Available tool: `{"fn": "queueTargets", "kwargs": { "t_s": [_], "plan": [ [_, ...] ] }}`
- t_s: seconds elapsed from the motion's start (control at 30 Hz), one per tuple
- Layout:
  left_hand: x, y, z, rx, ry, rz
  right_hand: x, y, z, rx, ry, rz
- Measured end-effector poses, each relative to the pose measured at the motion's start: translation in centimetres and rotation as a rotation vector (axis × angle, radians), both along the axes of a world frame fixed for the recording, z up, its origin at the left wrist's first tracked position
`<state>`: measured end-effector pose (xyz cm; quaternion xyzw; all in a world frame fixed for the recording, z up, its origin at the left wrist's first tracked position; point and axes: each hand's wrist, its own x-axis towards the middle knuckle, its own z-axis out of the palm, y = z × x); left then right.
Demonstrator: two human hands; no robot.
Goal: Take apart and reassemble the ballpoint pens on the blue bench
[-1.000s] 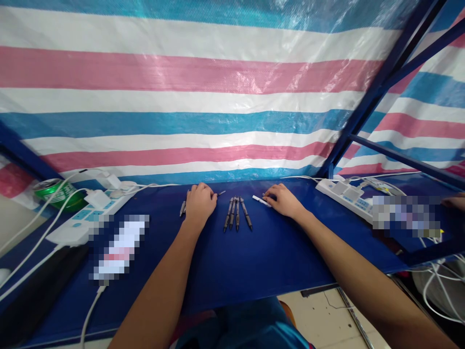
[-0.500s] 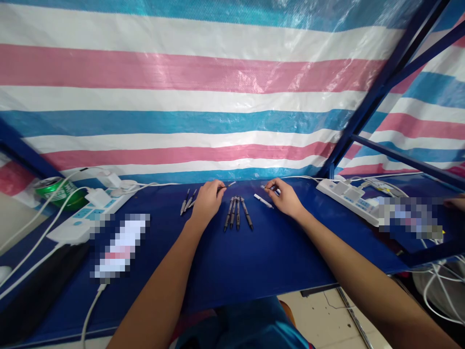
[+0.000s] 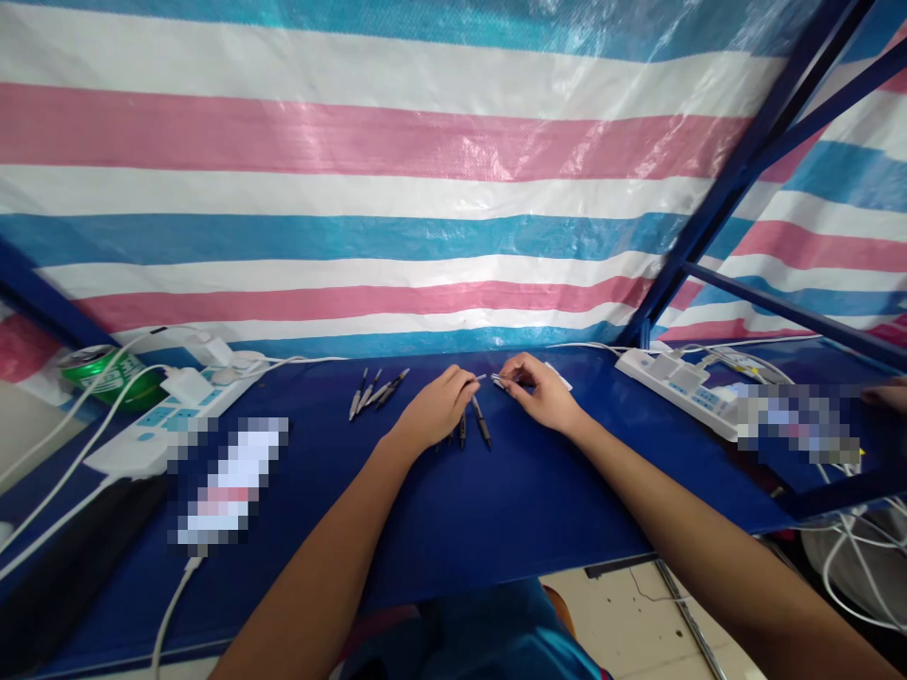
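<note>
Desk (image 3: 531, 510), sheet (image 3: 425, 231) behind it, pens (image 3: 482, 425) on its middle, left hand (image 3: 443, 406) and right hand (image 3: 544, 395) there too, phone (image 3: 233, 482), power strip (image 3: 142, 453) and can (image 3: 106, 382) at its left, second strip (image 3: 715, 408) at its right.

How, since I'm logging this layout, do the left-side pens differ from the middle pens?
The left-side pens lie in plain view; the middle pens are partly hidden by the left hand. The left-side pens slant with far ends rightward, whereas the rightmost of the middle pens has its far end leftward. Both groups lie on the blue table.
</note>
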<state>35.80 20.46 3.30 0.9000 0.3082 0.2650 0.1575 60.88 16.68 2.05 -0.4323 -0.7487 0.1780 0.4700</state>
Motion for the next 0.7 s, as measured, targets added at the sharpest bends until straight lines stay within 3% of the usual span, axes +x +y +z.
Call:
{"fn": "queueTargets", "kwargs": {
  "t_s": [0.23, 0.5, 0.7],
  "plan": [
    [-0.06, 0.08, -0.71, 0.069, 0.162, -0.005, -0.35, -0.38, 0.53, 0.032, -0.108, 0.078],
    [-0.24, -0.02, -0.59, 0.112, 0.128, 0.037, -0.05, -0.55, 0.96, 0.043, -0.092, 0.071],
    [0.01, -0.51, -0.26, 0.096, 0.127, -0.011, -0.28, -0.43, 0.42, 0.001, -0.08, 0.081]
  ]
}}
